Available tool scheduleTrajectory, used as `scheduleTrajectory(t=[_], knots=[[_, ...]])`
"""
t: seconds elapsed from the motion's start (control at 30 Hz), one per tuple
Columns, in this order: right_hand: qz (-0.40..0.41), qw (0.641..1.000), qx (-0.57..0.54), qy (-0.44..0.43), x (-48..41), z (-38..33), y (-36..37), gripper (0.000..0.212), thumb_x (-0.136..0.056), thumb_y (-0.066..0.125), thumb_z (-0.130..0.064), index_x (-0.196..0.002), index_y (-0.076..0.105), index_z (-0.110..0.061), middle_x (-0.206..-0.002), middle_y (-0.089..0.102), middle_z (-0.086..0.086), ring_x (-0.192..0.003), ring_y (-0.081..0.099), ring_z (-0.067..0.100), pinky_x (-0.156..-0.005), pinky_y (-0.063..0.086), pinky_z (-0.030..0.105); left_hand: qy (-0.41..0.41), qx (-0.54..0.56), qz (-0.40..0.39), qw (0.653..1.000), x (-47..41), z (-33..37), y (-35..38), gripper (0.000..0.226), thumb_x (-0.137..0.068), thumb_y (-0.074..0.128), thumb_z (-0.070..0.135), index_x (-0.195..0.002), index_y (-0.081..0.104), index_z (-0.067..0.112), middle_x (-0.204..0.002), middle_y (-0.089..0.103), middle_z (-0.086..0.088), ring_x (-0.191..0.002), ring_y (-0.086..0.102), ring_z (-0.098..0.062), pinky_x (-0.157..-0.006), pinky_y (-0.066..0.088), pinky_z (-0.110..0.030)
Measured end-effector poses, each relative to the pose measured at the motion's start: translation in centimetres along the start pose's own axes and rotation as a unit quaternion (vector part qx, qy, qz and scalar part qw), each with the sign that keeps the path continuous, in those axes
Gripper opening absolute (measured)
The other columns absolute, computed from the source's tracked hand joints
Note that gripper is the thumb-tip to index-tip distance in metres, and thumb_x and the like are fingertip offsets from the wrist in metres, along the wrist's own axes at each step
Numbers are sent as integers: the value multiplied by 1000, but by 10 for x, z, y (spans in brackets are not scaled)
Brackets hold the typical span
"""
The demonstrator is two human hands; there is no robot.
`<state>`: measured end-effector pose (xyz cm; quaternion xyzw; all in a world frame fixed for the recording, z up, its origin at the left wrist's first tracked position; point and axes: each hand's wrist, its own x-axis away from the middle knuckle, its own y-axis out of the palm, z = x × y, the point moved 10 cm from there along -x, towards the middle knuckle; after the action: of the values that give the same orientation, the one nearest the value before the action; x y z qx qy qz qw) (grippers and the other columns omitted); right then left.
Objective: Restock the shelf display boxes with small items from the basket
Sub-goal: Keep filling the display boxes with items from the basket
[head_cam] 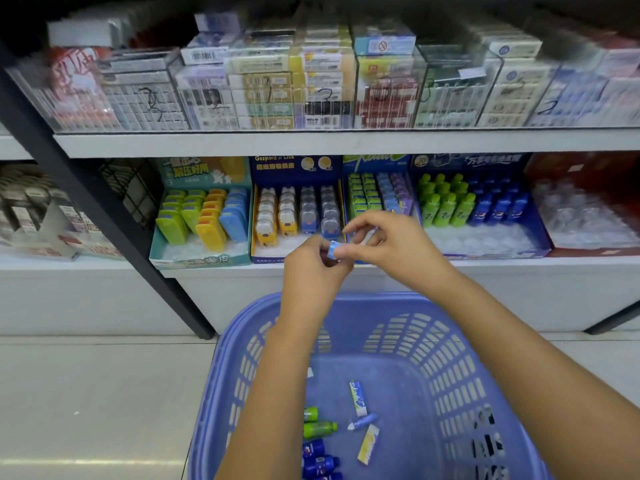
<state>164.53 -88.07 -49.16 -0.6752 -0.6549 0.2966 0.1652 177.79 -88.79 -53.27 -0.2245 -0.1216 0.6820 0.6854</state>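
My left hand [313,268] grips a small blue item [333,251] just in front of the shelf edge. My right hand [391,242] pinches the same item's right end with curled fingers. Both hands hover above the blue plastic basket [433,341]. On the basket floor lie small green bottles [318,427], blue bottles [320,460], a blue-white tube box [357,398], a yellow tube box [368,444] and a small blue tube [363,420]. Behind my hands stands a display box of green and blue tube packs [377,192].
Other display boxes line the lower shelf: coloured cases [204,216], animal-shaped items [294,213], green and blue bottles [474,206], a red box [588,209]. Clear bins of cartons fill the upper shelf [311,84]. A black post [104,209] slants at left. Pale floor lies left.
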Motion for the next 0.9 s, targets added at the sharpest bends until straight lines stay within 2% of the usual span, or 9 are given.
scheduleTrajectory(t=[0.07, 0.17, 0.27, 0.37, 0.43, 0.5, 0.6, 0.7, 0.9], knots=[[41, 999, -13, 8, 11, -3, -4, 33, -63, 80, -45, -84, 67, -24, -84, 61, -9, -64, 57, 7, -61, 46, 15, 44, -24, 29, 998, 4, 17, 0, 30, -81, 67, 36, -64, 44, 28, -55, 51, 10, -52, 47, -4, -45, 35, -14], [89, 996, -24, 8, 21, -4, -12, 20, -69, 78, -39, -80, 66, -28, -85, 61, -8, -71, 59, 10, -67, 49, 19, 75, -30, 70, 994, 10, 27, 0, 26, -83, 68, 35, -70, 47, 24, -58, 52, 9, -54, 47, -7, -47, 34, -18], [116, 993, 11, -11, 25, -5, -19, 8, -81, 68, -28, -87, 72, -25, -80, 62, -5, -75, 58, 7, -67, 47, 17, 74, 47, 65, 994, 10, 26, 4, 17, -81, 71, 26, -84, 55, 21, -70, 61, 7, -64, 55, -5, -58, 47, -25], [152, 988, -18, 16, 21, 14, -43, 22, -82, 63, -15, -100, 72, -23, -75, 64, -5, -68, 60, 4, -62, 44, 10, 107, 45, -9, 993, 10, 35, 24, 33, -87, 65, 31, -118, 56, 23, -107, 65, 7, -95, 58, 1, -83, 48, -17], [190, 981, -2, 37, 17, 28, -68, 25, -82, 62, -11, -104, 70, -18, -72, 64, -7, -63, 57, 0, -59, 43, 9, 134, -40, -80, 987, 13, 36, 47, 51, -90, 60, 33, -137, 44, 20, -134, 52, 3, -122, 47, -7, -99, 32, -13], [216, 975, 19, 40, 14, 36, -88, 22, -82, 64, -9, -103, 67, -14, -73, 60, -14, -64, 55, -2, -60, 44, 6, 140, -120, -145, 972, 19, 26, 69, 61, -92, 56, 29, -146, 31, 16, -151, 35, -2, -140, 27, -14, -109, 19, -16], [191, 978, 83, 16, 6, 38, -97, 18, -83, 67, -9, -100, 69, -15, -77, 59, -14, -70, 56, 0, -68, 46, 8, 143, -176, -182, 957, 26, 14, 85, 67, -93, 55, 25, -150, 21, 14, -158, 18, 1, -146, 7, -13, -115, 7, -20], [142, 979, 142, -11, -2, 41, -86, 22, -85, 65, -9, -106, 70, -13, -89, 60, -4, -80, 56, 8, -79, 42, 12, 148, -183, -172, 957, 24, 13, 85, 67, -93, 55, 25, -150, 21, 16, -158, 18, 3, -146, 8, -12, -116, 8, -21], [100, 986, 130, 0, -12, 57, -69, 20, -84, 67, -8, -103, 70, -9, -97, 69, 3, -82, 60, 9, -79, 46, 15, 146, -190, -175, 955, 22, 13, 86, 66, -93, 54, 25, -150, 22, 17, -157, 19, 3, -145, 10, -11, -117, 9, -22]])
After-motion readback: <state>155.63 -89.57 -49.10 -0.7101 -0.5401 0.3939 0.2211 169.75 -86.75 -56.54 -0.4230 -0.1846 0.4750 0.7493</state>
